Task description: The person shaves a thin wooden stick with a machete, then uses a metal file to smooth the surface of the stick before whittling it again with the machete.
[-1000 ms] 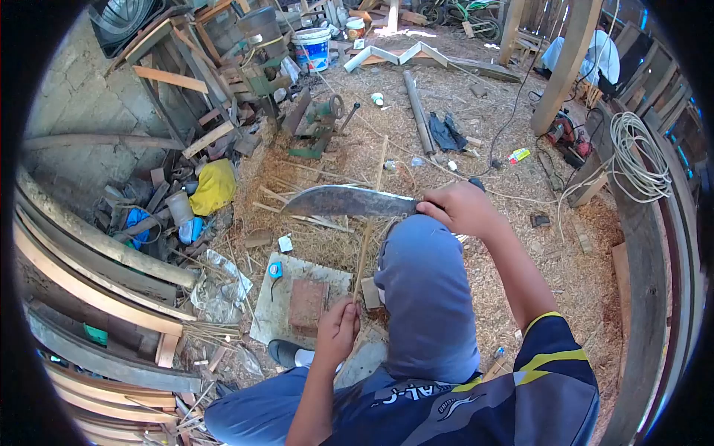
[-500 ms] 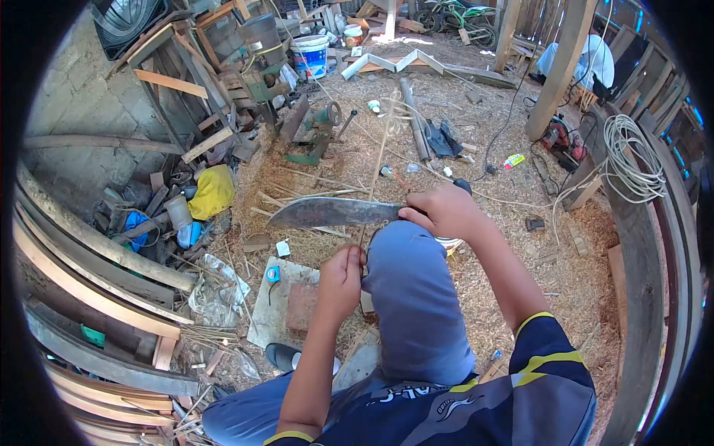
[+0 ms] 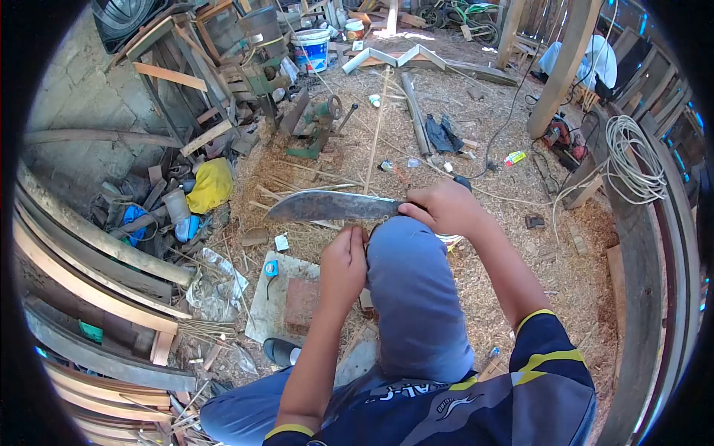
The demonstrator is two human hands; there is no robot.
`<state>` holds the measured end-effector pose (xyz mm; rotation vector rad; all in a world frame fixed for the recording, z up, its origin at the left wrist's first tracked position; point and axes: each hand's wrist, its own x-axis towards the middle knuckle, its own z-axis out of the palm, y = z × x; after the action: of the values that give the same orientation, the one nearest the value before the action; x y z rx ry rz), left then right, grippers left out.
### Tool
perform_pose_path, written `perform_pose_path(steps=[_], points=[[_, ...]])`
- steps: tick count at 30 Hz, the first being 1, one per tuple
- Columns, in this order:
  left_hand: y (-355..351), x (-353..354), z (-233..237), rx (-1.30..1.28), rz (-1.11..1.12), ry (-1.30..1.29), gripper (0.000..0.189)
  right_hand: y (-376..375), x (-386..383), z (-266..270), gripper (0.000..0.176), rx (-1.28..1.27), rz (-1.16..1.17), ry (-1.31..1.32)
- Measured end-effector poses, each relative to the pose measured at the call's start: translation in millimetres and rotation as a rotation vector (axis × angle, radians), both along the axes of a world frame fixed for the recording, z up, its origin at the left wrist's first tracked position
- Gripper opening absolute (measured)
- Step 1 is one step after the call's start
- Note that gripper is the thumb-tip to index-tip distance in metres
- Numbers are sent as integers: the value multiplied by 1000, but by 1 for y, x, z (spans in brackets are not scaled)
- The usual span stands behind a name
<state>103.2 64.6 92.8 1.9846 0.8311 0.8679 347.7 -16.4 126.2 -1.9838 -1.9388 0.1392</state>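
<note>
My right hand (image 3: 446,208) is closed round the dark handle of a machete (image 3: 331,207), whose broad blade points left above my bent knee (image 3: 413,275). Beside the knee, my left hand (image 3: 346,260) is closed on the near end of a thin wooden strip (image 3: 378,134). That strip runs away from me and passes under the blade, which hides part of it. Its far end reaches toward the white zigzag boards.
A green vise (image 3: 320,130) stands ahead on the left of the shavings-covered floor. A tape measure (image 3: 271,268) lies on a board by a reddish block (image 3: 303,305). Coiled cable (image 3: 632,160) hangs at right. A person in white (image 3: 595,63) is at back right.
The strip stands out more clearly and lies at a slightly different angle. The machete and both hands have barely moved.
</note>
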Motion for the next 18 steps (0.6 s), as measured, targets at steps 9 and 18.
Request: perform_pose_path(steps=[9,18], points=[[-37,-58,-33,5,-12,125,24,-6,12,-9,45,25,-13,18],[-8,-8,-4,63,10,9,22,-1,2,-1,46,0,10,42]])
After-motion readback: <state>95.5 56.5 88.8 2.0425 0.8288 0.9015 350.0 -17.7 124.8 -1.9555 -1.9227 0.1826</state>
